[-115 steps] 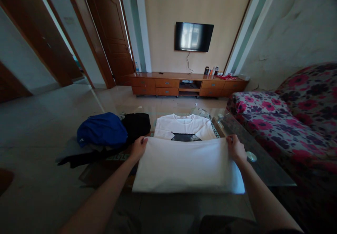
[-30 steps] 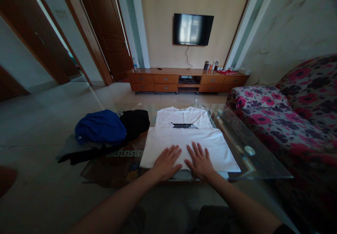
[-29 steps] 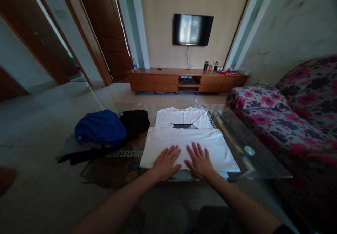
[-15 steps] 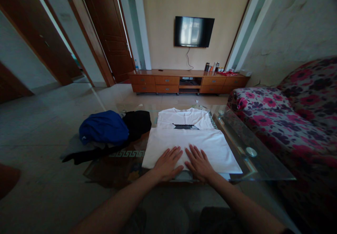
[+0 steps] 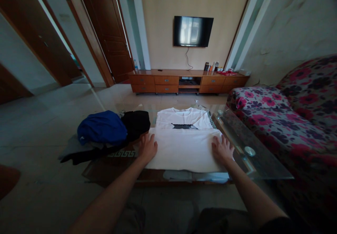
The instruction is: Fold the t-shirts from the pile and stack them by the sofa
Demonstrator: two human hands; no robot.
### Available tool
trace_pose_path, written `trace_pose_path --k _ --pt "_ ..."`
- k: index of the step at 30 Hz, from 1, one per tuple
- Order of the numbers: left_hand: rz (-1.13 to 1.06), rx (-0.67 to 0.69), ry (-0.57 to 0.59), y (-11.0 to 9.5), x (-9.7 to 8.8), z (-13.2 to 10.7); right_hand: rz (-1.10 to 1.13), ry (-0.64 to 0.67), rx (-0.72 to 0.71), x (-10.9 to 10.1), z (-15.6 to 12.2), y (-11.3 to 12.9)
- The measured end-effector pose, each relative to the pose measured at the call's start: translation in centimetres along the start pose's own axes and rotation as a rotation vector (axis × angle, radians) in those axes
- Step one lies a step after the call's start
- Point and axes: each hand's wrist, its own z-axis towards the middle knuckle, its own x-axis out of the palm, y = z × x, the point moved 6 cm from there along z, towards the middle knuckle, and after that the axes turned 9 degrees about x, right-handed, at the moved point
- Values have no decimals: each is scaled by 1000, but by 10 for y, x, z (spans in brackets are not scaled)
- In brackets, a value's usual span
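A white T-shirt point(image 5: 184, 146) lies on a glass coffee table point(image 5: 263, 165), its lower half folded up over a dark print. My left hand point(image 5: 147, 147) rests flat on the shirt's left edge, fingers spread. At the right edge my right hand point(image 5: 222, 148) presses down flat in the same way. Neither hand holds anything.
A blue garment point(image 5: 102, 127) and a black one point(image 5: 136, 122) are piled at the table's left. A floral sofa point(image 5: 284, 114) runs along the right. A wooden TV cabinet point(image 5: 186, 82) and a wall TV point(image 5: 193, 31) stand at the far wall. Doors open at the left.
Both hands have slid apart from the middle of the folded shirt to its left and right edges. Earlier they were holding up the shirt's lower half.
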Motion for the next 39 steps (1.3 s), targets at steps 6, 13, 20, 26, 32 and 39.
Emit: trace_pose_path --k 6,13,20,26,32,39 --pt "-104 438 137 -70 23 -20 -23 157 -172 17 -41 42" --pt "-114 503 132 -87 13 -30 -28 181 -159 14 -60 57" --pt "-178 666 145 -132 17 -56 25 139 -502 9 -106 118" --pt "-186 658 172 -125 23 -57 15 164 -505 15 -111 115" --pt "-146 498 94 -114 9 -22 80 115 -456 0 -94 143" --pt "-41 316 110 -112 25 -23 129 137 -565 2 -114 180"
